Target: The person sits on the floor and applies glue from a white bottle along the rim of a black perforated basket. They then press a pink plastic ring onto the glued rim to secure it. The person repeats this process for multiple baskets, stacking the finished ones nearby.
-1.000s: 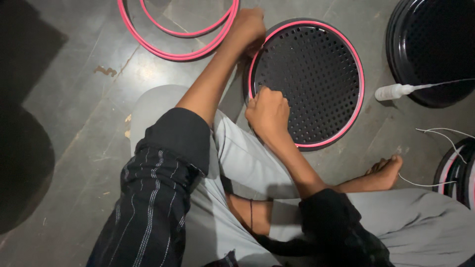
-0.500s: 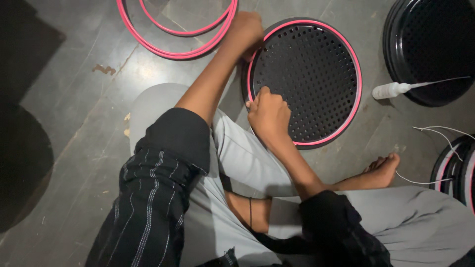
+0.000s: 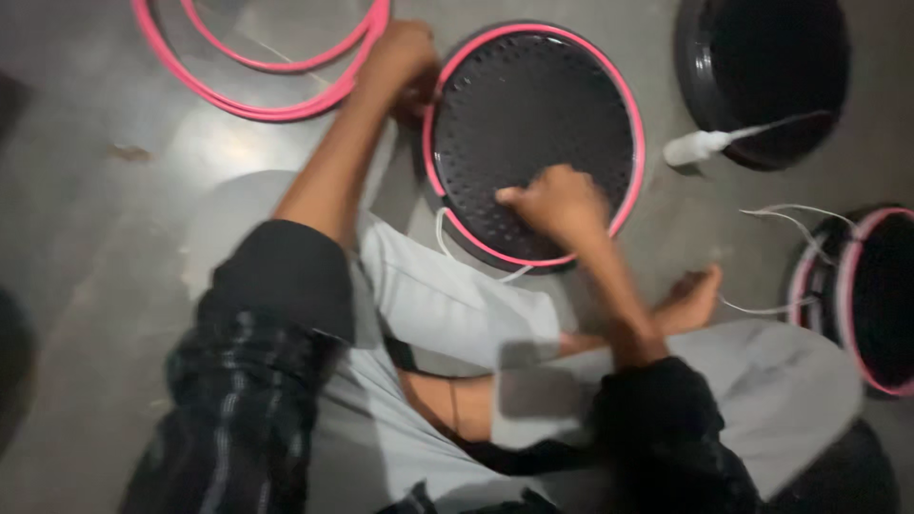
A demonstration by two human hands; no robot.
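Observation:
A round black perforated disc point(image 3: 538, 105) with a pink rim lies on the grey floor in front of my crossed legs. My left hand point(image 3: 405, 52) grips the disc's upper left edge. My right hand point(image 3: 557, 202) rests on the disc's lower part with its fingers closed. A thin white cord point(image 3: 443, 238) loops from the disc's lower left rim toward that hand, which appears to pinch it. The view is blurred by motion.
Two pink hoops point(image 3: 267, 100) lie at the top left. A black round tub point(image 3: 762, 76) sits at the top right with a white corded tool point(image 3: 700, 148) beside it. Pink-rimmed black discs point(image 3: 876, 295) and loose white wires point(image 3: 776, 214) are at the right, near my bare foot point(image 3: 690, 300).
My right hand has moved from the disc's left rim rightward across its lower part, and a white cord now trails behind it. The left hand stays on the edge.

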